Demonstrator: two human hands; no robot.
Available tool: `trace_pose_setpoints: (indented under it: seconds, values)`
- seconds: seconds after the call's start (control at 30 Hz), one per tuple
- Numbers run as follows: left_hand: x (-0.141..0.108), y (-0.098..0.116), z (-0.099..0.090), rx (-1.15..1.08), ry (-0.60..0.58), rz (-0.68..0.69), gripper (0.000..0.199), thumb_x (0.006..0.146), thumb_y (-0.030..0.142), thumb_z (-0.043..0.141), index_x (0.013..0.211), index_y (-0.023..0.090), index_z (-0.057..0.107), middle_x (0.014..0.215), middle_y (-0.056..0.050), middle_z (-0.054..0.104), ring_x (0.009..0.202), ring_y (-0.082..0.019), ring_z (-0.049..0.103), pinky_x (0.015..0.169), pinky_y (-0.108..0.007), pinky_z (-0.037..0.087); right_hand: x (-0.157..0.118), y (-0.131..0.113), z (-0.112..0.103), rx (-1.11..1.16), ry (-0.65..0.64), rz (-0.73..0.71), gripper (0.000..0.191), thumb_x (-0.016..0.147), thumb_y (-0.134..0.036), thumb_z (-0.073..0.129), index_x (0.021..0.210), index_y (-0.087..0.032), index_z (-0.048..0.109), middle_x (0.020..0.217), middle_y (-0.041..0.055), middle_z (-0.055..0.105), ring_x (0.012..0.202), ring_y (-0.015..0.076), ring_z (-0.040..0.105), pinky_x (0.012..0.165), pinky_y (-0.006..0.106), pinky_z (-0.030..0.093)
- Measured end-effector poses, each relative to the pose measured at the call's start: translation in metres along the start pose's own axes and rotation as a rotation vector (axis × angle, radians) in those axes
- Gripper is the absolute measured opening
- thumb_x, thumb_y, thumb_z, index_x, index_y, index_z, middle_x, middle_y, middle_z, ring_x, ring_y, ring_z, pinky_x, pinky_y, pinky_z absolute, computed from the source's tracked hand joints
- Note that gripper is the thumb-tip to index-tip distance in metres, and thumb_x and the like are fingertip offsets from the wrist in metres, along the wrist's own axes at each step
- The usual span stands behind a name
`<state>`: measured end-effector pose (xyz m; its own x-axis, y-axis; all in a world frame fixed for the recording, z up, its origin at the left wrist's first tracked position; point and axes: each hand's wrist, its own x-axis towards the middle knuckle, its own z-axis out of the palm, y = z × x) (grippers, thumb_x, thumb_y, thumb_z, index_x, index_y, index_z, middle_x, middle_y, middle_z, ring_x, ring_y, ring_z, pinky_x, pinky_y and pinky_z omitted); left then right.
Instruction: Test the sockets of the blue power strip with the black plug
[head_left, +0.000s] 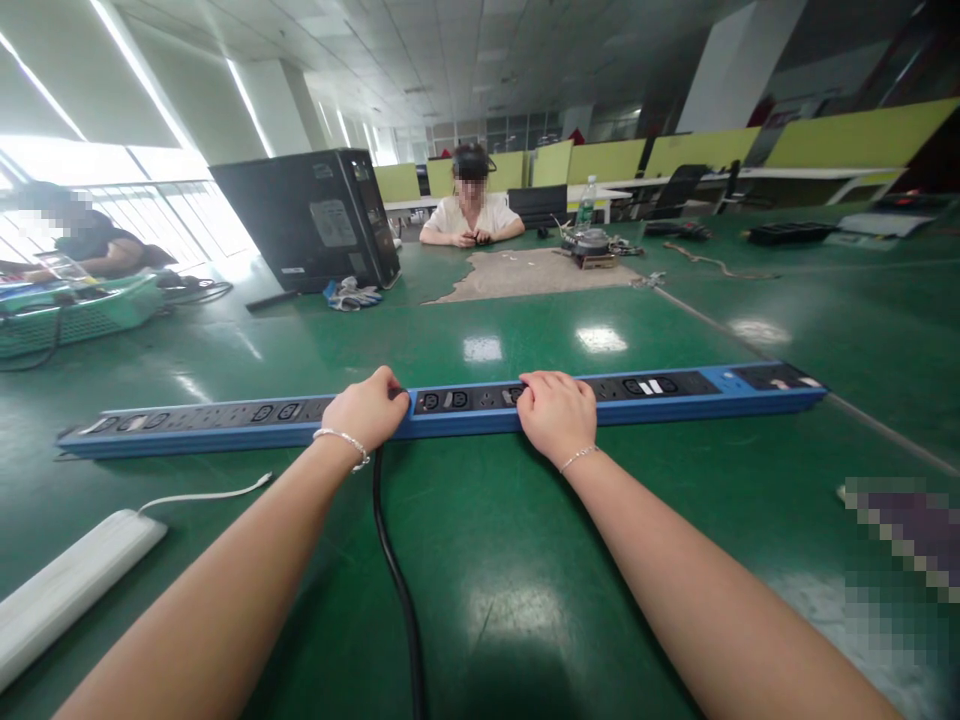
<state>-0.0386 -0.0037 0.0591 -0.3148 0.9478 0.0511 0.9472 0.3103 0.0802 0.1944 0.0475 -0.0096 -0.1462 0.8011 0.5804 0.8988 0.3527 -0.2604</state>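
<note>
A long blue power strip [480, 422] with black sockets lies across the green table. My left hand [365, 410] is closed at its middle, by the upper end of a black cable [395, 580]; the plug, if any, is mostly hidden under the fingers. Further right, my right hand [559, 412] rests over the strip with its fingers bent together round the far edge, gripping it. The cable runs from beneath my left hand down toward the near edge of the view.
A white power bar [82, 585] lies at near left. Beyond stand a green basket [112, 310], a black computer case [315, 225] and gloves [351, 294]. One person [472, 210] sits opposite, another at far left. A bottle [586, 203] stands behind a metal device [587, 243].
</note>
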Motion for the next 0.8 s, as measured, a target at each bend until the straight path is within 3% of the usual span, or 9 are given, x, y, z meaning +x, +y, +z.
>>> trace_pose_setpoints:
  seconds: [0.4,0.8]
  values:
    - [-0.010,0.005,-0.002,0.027,0.000,-0.016,0.037,0.084,0.048,0.030,0.102,0.025,0.053,0.092,-0.012,0.070,0.087,-0.029,0.066,0.071,-0.039,0.048,0.000,0.001,-0.001,0.005,0.001,-0.011,0.032,0.086,-0.021,0.040,0.102,-0.021,0.068,0.107,0.0052,0.069,0.103,0.0207,0.055,0.088,0.037,0.029]
    - [-0.013,0.006,-0.002,0.001,-0.040,-0.057,0.037,0.086,0.046,0.028,0.105,0.025,0.053,0.090,-0.011,0.070,0.084,-0.029,0.066,0.070,-0.038,0.047,-0.002,0.004,-0.011,0.025,-0.104,-0.066,0.035,0.089,-0.030,0.042,0.116,-0.019,0.062,0.119,0.0062,0.064,0.116,0.0210,0.049,0.095,0.037,0.028]
